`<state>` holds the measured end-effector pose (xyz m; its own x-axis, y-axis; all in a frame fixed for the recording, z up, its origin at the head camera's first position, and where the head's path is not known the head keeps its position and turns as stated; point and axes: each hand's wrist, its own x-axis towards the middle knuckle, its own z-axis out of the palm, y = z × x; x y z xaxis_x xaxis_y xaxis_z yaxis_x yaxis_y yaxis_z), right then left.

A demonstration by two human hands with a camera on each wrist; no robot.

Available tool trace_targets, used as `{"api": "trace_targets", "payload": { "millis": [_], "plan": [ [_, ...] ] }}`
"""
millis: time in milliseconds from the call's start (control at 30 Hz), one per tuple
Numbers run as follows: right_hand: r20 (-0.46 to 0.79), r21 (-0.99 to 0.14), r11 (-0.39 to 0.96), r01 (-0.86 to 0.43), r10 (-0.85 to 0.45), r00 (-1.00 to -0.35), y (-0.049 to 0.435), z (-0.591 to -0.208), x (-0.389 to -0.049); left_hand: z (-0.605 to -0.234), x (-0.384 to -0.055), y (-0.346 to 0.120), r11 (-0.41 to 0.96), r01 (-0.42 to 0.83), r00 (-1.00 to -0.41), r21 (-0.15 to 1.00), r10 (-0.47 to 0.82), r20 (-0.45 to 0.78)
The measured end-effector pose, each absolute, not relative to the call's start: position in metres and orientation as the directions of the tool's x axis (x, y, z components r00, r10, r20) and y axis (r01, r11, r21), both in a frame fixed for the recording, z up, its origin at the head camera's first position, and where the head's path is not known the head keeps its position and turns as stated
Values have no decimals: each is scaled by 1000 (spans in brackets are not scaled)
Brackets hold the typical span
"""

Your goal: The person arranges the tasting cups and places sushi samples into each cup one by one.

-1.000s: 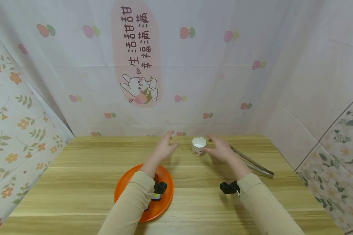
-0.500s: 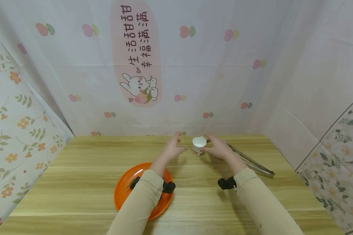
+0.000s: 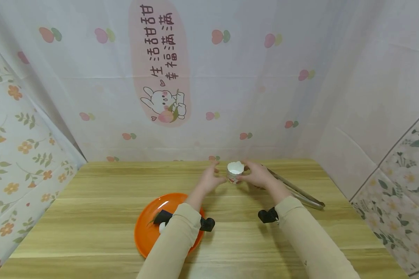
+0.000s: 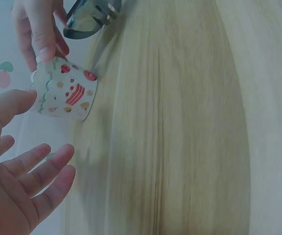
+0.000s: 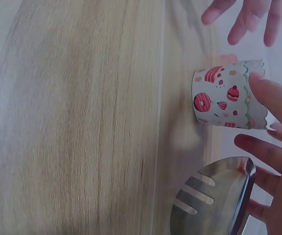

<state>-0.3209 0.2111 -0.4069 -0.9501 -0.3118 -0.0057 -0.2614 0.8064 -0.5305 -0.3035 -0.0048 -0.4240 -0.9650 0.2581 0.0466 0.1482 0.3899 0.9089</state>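
Observation:
A small paper cup (image 3: pixel 235 173) with a scalloped rim and printed cakes stands upright near the table's back edge. My right hand (image 3: pixel 260 175) is at its right side; in the right wrist view the thumb (image 5: pixel 273 95) lies against the rim, with the other fingers loosely spread beyond. To the left of the cup is my left hand (image 3: pixel 208 181), fingers spread and nothing held. Its thumb (image 4: pixel 13 104) comes close to the rim in the left wrist view; I cannot tell whether it touches.
Metal tongs (image 3: pixel 300 193) with a slotted head (image 5: pixel 209 196) lie just right of the cup, partly behind my right hand. An orange plate (image 3: pixel 144 236) sits at front left, bearing a dark item (image 3: pixel 161 217) and a white one (image 3: pixel 162 228), partly under my left sleeve. Printed curtains surround the table.
My left hand has moved right, toward the cup. The right hand has shifted slightly left, closer around its side. The cup has stayed in place, and more of the plate shows.

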Motion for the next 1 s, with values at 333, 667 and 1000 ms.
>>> {"api": "trace_targets", "payload": {
  "millis": [333,667,1000],
  "plan": [
    [-7,-559,790,-250,-307,-952,209,-409,-324,-430,-306,10,363,93,-971,927,237,5],
    [-13,-596,767,-238,-305,-952,207,-413,-325,-433,-306,17,363,115,-960,925,281,9],
    [-7,-584,778,-233,-292,-956,207,-413,-325,-436,-310,22,403,145,-961,904,276,31]
  ]
}}
